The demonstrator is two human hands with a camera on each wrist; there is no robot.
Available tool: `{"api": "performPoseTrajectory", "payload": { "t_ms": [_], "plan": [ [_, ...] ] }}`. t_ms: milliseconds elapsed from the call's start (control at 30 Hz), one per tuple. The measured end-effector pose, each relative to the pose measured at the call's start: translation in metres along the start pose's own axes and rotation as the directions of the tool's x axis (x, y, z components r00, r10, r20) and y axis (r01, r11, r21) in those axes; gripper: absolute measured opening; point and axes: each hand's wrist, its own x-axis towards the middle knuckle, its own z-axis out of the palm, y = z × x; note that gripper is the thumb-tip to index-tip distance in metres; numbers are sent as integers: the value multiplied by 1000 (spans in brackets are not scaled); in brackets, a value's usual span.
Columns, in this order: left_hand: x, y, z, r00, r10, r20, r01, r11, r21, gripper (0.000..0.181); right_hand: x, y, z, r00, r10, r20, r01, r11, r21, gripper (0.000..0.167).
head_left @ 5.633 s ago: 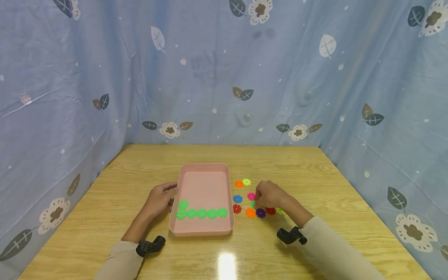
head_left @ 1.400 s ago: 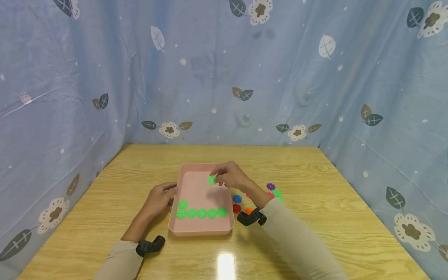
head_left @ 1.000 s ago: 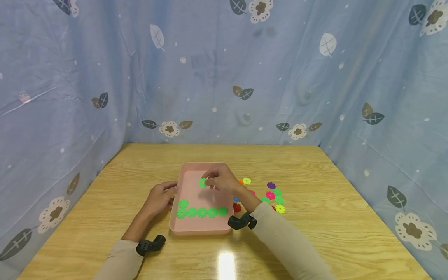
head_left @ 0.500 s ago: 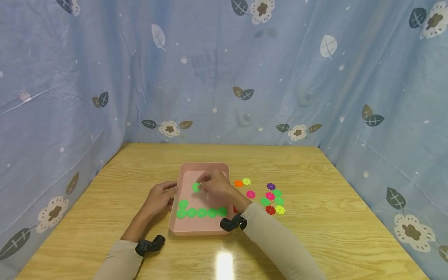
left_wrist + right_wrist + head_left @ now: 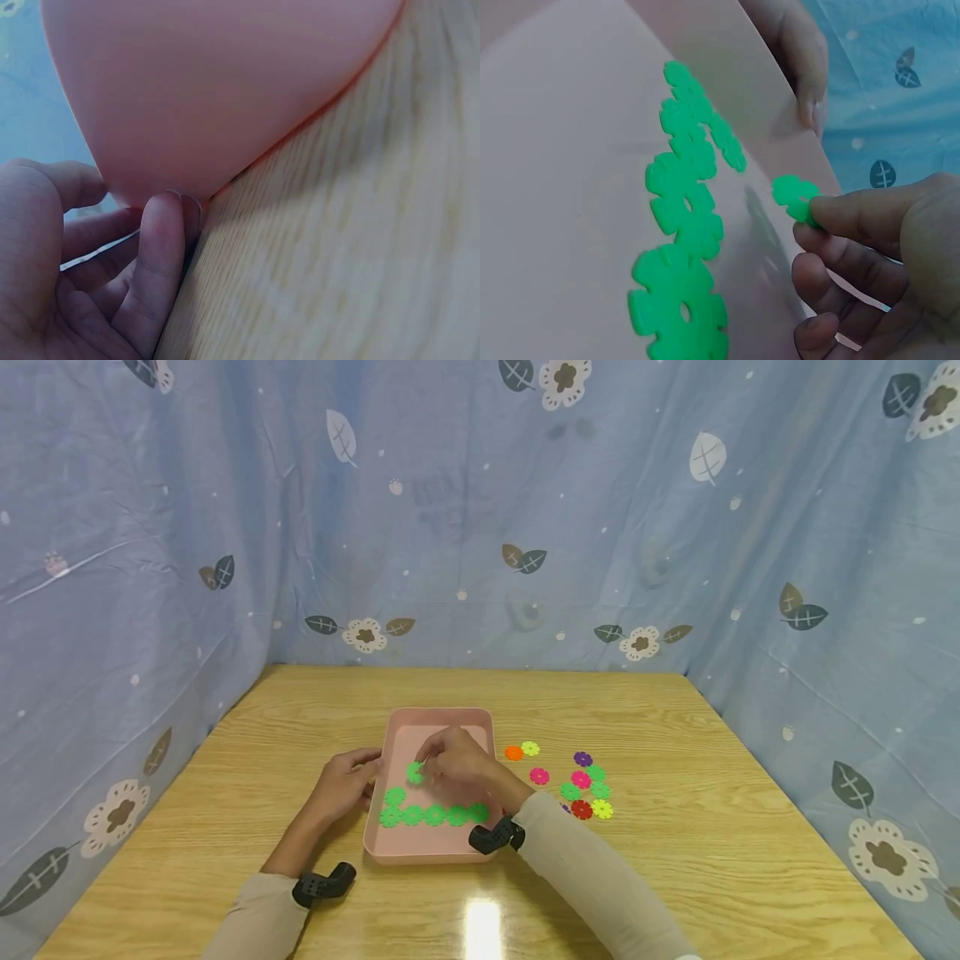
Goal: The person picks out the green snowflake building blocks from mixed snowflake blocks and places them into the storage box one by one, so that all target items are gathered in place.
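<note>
My right hand [image 5: 456, 755] pinches a green snowflake building disc [image 5: 793, 196] between thumb and fingertip, above the floor of the pink tray [image 5: 442, 855]. Several green discs [image 5: 681, 196] form a row along the tray's near side, and one green disc [image 5: 394, 796] sits behind the row's left end. The held disc is apart from these. My left hand [image 5: 341, 787] holds the tray's left side, bent fingers against its wall [image 5: 172, 112]. The right wrist view also shows part of the left hand [image 5: 795, 52] at the rim.
Right of the tray, loose discs lie on the wooden table [image 5: 675, 860], among them orange [image 5: 513, 752], pink [image 5: 539, 776], purple [image 5: 582, 759], red [image 5: 581, 810] and yellow [image 5: 602, 808]. My right forearm covers others. A blue patterned curtain [image 5: 480, 510] surrounds the table.
Earlier my right hand was among the loose discs; it then carried a green disc over the tray. Lately it has moved left and nearer to the row. The left hand has stayed.
</note>
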Motion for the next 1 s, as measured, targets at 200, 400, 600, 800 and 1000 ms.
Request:
{"api": "performPoseTrajectory", "payload": {
  "t_ms": [200,400,600,800,1000],
  "plan": [
    [1,-1,1,1000,-11,-7,11,1000,1,44,1,0,0,998,25,52,-22,999,-45,12],
    [1,-1,1,1000,-18,-8,18,1000,-8,43,2,-1,0,993,38,108,-27,994,-104,6],
    [2,-2,1,1000,-10,-8,10,1000,6,43,3,-2,1,991,44,129,-26,989,-143,6],
    [1,-3,0,1000,-1,-4,1,1000,9,43,4,0,3,988,43,145,-16,983,-182,12],
    [1,-2,0,1000,0,4,0,1000,-1,44,4,-1,4,987,50,152,-16,975,-221,13]
  ]
}}
